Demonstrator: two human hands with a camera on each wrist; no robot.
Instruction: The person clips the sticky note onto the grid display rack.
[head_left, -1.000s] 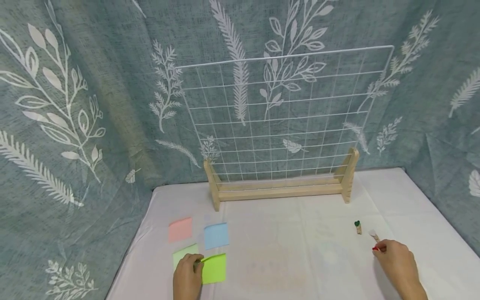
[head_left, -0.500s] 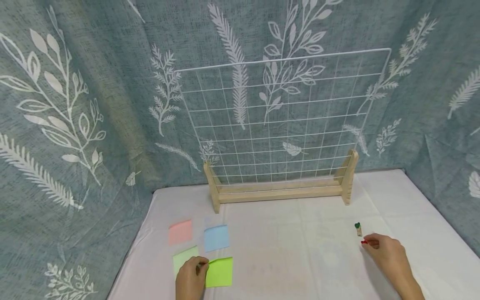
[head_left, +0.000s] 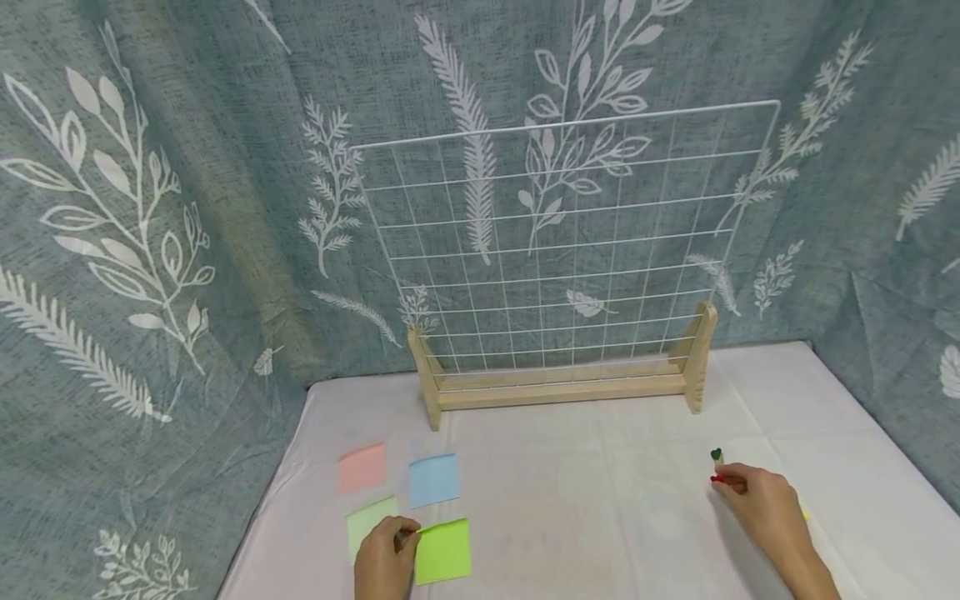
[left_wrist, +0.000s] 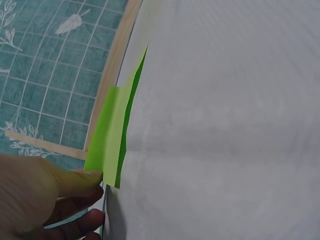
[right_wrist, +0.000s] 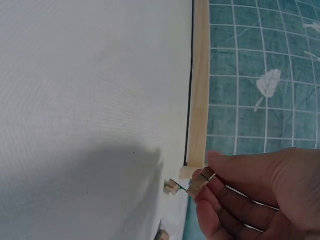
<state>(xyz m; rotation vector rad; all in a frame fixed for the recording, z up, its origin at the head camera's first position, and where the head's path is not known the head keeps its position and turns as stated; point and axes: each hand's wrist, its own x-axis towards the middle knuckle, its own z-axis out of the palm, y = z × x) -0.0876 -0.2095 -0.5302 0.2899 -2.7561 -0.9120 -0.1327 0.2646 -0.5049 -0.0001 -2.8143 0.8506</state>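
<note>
Your left hand (head_left: 384,557) pinches a bright lime-green square of paper (head_left: 444,552) at its left edge, thumb against fingers; in the left wrist view the sheet is bent along a crease. Whether all of it is off the white cloth (head_left: 570,492) you cannot tell. Just behind that hand lies a pale green square of paper (head_left: 366,517), partly covered by it, with a pink square of paper (head_left: 362,468) and a light blue square of paper (head_left: 434,481) farther back.

Your right hand (head_left: 763,502) pinches a small wooden clip with a red ornament (head_left: 717,479) between thumb and fingers, well apart from the papers. Right by your fingertips is a wooden clip topped with a dark green heart (head_left: 717,455) (too close to say if they touch). A small yellow spot (head_left: 806,515) shows beside your right wrist, and the right wrist view catches another wooden piece (right_wrist: 161,235) at its lower edge.

Ahead of you, a white wire grid (head_left: 566,124) stands leaning in a pale wooden stand (head_left: 562,393), before a grey-green curtain with white leaf prints (head_left: 225,250).
</note>
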